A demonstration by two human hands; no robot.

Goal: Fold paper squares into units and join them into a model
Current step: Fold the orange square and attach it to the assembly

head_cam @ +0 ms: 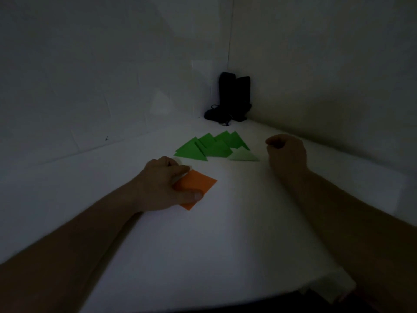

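Pinching orange paper square [195, 187], left hand [161, 185]; right hand [285, 152] fisted, empty.

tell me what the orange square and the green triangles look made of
The flat orange square under the left hand looks like thin matte paper: sharp edges, no shine. The overlapping green folded triangles look like the same matte paper, with crisp creases and layered flaps. Dim light leaves the finer texture unclear.

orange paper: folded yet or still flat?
Looks flat: the orange paper lies as a four-cornered sheet on the table, no crease visible. Left hand covers its left part.
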